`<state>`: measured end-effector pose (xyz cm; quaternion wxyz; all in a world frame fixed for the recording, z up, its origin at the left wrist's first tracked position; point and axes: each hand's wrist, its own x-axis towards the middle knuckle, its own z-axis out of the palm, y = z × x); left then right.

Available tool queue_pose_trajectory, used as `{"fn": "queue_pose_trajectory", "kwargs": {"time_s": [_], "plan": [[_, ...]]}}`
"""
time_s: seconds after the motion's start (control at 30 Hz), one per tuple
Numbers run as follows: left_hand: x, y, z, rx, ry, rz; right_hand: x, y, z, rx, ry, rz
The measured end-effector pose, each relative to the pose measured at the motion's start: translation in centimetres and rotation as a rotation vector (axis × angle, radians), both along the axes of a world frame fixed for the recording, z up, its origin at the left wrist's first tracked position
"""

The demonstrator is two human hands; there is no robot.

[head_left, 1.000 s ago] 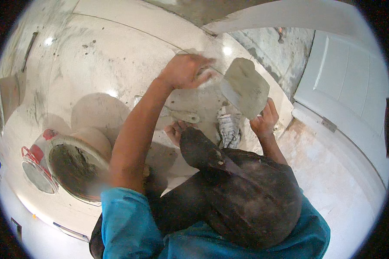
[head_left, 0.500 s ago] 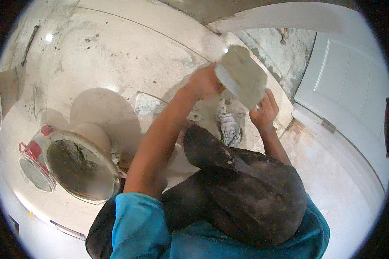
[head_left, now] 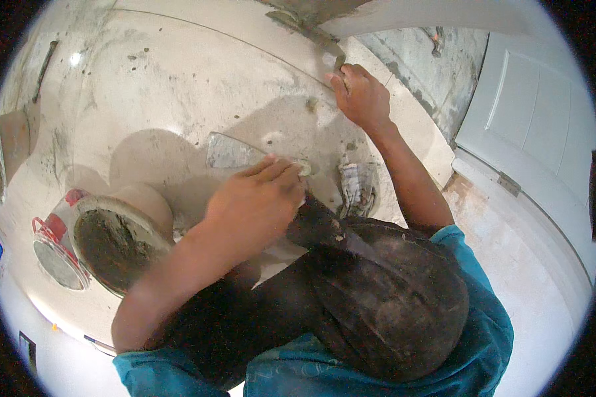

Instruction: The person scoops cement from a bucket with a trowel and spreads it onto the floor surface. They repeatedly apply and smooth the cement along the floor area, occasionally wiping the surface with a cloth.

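My right hand (head_left: 362, 98) is closed around the handle of a plastering trowel (head_left: 306, 28). Its blade shows nearly edge-on, dark with wet mortar, beside the pale edge at the top. Lower down, my left hand (head_left: 257, 202) has its fingers curled over the handle of a flat scraper (head_left: 230, 152) on the floor. The scraper's pale, smeared blade sticks out past the knuckles, and its handle end peeks out by the fingertips; my hand hides the middle. A crumpled grey-white rag (head_left: 357, 185) lies right of that hand, near my knee.
At left stands a tilted-looking bucket of grey mortar (head_left: 116, 241), with a smaller red-handled pail (head_left: 59, 263) beside it. A dark bar (head_left: 45, 71) and a flat-sided tool (head_left: 10, 149) lie far left. A white panelled door (head_left: 530, 119) bounds the right.
My hands have parted. The right one has carried the mortar-coated trowel up and away to the pale edge; the left has let go of it and dropped to the scraper's handle.
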<state>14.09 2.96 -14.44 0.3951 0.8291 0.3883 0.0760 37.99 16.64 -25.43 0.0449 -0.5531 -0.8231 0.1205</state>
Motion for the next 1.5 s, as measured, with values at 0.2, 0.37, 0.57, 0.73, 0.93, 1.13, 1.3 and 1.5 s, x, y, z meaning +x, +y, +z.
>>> {"fn": "queue_pose_trajectory", "kwargs": {"time_s": [0.2, 0.37, 0.57, 0.73, 0.93, 1.13, 1.3, 1.5], "plan": [[-6.7, -1.6, 5.5, -0.056, 0.048, 0.125, 0.7, 0.8, 1.9, -0.114, -0.175, -0.105], [-13.3, -5.7, 8.2, -0.119, 0.135, 0.323, 2.6, 0.1, 4.0, -0.247, -0.312, -0.161], [-23.8, -18.8, 11.5, -0.035, 0.102, 1.185, 3.3, -1.9, 4.3, -0.18, -0.247, -0.114], [-23.7, -30.2, 7.5, 0.421, 0.091, 1.792, 0.2, -0.8, 0.7, 0.021, 0.002, 0.025], [-19.4, -34.4, 2.7, 0.153, -0.092, 2.318, -0.5, 1.0, 1.2, -0.018, -0.234, -0.082], [-16.4, -32.9, -1.7, -0.369, -0.838, 2.334, 0.6, 0.5, 6.6, -0.012, -0.165, -0.002], [-15.4, -30.7, -2.4, -0.261, -0.691, 2.194, -2.2, -2.5, 12.9, -0.074, 0.031, 0.148], [-14.9, -25.2, 1.5, -0.271, -1.087, 2.132, -12.0, -4.1, 17.9, -0.004, -0.086, 0.918]]}}
